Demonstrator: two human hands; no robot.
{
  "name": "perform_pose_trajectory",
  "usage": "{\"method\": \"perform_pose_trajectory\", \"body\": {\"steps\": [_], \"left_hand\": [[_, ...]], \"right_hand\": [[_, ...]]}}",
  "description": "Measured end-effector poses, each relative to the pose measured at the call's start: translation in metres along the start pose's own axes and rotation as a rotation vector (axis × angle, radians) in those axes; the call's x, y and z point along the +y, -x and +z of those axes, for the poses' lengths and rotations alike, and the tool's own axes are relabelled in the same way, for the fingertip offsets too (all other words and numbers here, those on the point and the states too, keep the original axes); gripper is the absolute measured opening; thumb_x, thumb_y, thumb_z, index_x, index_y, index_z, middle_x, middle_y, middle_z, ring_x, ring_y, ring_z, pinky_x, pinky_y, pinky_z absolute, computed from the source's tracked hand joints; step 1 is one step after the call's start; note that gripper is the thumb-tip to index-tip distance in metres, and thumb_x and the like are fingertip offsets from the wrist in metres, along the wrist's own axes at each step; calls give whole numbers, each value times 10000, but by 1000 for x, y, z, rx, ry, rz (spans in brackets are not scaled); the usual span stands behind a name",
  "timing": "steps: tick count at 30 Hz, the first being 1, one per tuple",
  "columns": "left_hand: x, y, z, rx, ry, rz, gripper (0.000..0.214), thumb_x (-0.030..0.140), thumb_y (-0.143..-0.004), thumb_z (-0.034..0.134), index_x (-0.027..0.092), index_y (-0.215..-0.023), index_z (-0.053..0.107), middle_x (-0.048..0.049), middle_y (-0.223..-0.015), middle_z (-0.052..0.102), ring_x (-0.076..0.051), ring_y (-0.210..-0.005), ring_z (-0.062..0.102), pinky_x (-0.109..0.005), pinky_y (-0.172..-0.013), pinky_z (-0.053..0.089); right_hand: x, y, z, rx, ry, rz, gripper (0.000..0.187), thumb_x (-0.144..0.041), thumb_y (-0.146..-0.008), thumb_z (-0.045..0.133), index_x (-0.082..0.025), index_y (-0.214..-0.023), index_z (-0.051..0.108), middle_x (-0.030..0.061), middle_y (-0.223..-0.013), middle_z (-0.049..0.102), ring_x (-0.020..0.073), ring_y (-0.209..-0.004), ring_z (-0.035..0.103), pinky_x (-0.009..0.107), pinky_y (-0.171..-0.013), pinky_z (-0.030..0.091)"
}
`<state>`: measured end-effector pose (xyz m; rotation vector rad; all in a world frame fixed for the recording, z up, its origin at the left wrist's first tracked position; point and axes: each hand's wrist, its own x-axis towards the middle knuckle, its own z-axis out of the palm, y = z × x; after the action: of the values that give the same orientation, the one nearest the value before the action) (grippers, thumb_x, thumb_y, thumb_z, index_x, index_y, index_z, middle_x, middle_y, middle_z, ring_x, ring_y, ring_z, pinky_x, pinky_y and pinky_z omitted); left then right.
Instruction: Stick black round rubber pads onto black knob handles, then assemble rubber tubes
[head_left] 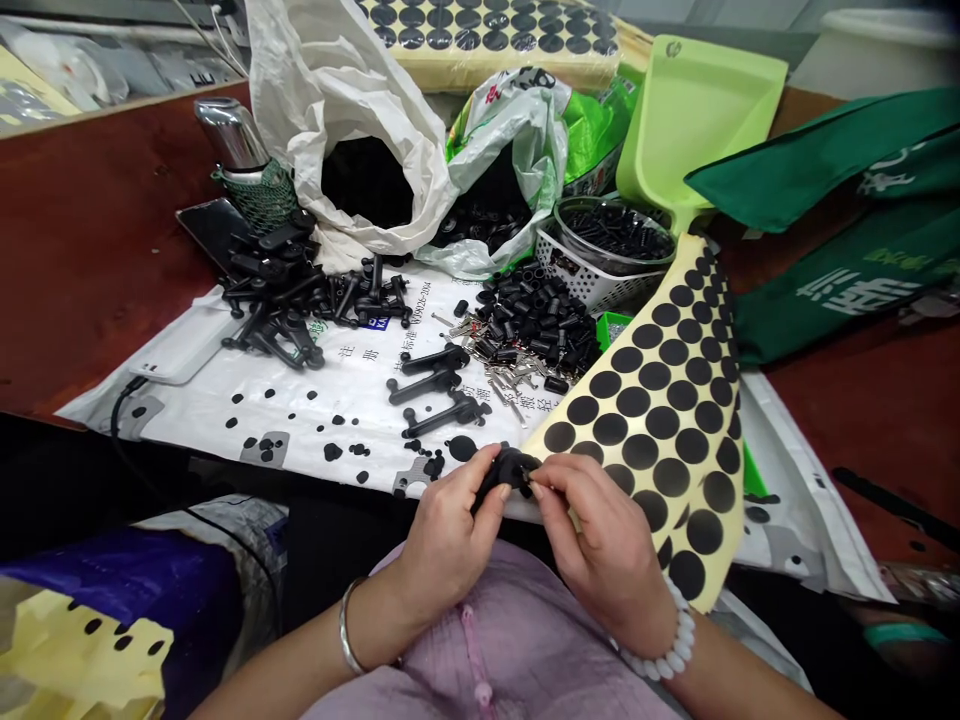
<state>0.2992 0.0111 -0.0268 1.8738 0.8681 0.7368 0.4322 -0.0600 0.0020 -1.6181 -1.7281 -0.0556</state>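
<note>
Close to my body, my left hand [442, 535] and my right hand [600, 545] meet around a small black plastic part [508, 468]. Both pinch it between thumb and fingers; the right fingertips press on its right end. A yellow sheet of round black stickers [660, 400] curves up beside my right hand. Three finished-looking black lever parts [435, 385] lie on the white printed sheet [300, 400] just beyond my hands.
A heap of black lever parts [277, 290] lies at the left, black cylinders [536, 315] and small metal pins [506, 378] in the middle. Behind stand white bags [352, 120], a basket with a bowl [611, 240], a green dustpan [697, 110] and green cloth [847, 220]. A phone [180, 345] lies left.
</note>
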Motion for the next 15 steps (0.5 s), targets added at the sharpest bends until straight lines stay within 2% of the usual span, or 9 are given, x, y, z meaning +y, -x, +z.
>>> {"method": "perform_pose_trajectory", "body": {"steps": [3,5,7,9,11,12,15], "left_hand": [[-3,-2,3,41,28,-26,397,203,-839,486,129,-1228,517,-119,-1156,619,-231,-1063,572,-349,-939,425],[-5,-4,3,42,159,-97,398,196,-832,490,136,-1225,515,-117,-1141,621,-226,-1031,580,-344,-889,451],[-3,-7,1,-52,411,-232,420,213,-816,521,136,-1229,497,-113,-1076,637,-199,-881,618,-297,-710,502],[0,-10,-2,-191,673,-366,455,226,-781,575,122,-1216,489,-91,-947,649,-145,-685,601,-231,-526,464],[3,-12,-4,-263,807,-431,464,216,-740,625,109,-1176,510,-62,-846,635,-103,-585,552,-198,-468,419],[3,-13,-4,-235,820,-434,462,208,-727,639,109,-1161,517,-56,-835,629,-93,-580,543,-193,-476,418],[2,-16,-4,-55,783,-436,498,207,-703,664,118,-1163,496,-66,-871,633,-85,-572,543,-206,-511,437]], "right_hand": [[-8,3,5,10,52,-83,141,-42,-821,470,-130,-896,551,122,-831,610,215,-781,567,361,-666,493],[-11,2,7,0,29,-93,149,-46,-817,468,-132,-889,566,121,-835,618,217,-777,573,366,-666,494],[-10,-1,6,-15,-61,-42,146,-62,-821,469,-148,-881,570,98,-829,614,207,-772,576,352,-662,493],[-9,-6,2,-22,-192,62,127,-86,-832,472,-168,-860,565,67,-813,595,185,-764,576,319,-656,493],[-12,-10,-5,-20,-280,144,118,-95,-839,475,-178,-838,559,47,-795,574,165,-746,571,287,-634,487],[-15,-11,-9,-24,-298,143,123,-88,-837,477,-178,-833,560,43,-789,569,161,-741,566,280,-628,481],[-29,-14,-21,-81,-325,18,158,-55,-809,489,-173,-864,579,50,-806,582,168,-766,554,295,-661,469]]}}
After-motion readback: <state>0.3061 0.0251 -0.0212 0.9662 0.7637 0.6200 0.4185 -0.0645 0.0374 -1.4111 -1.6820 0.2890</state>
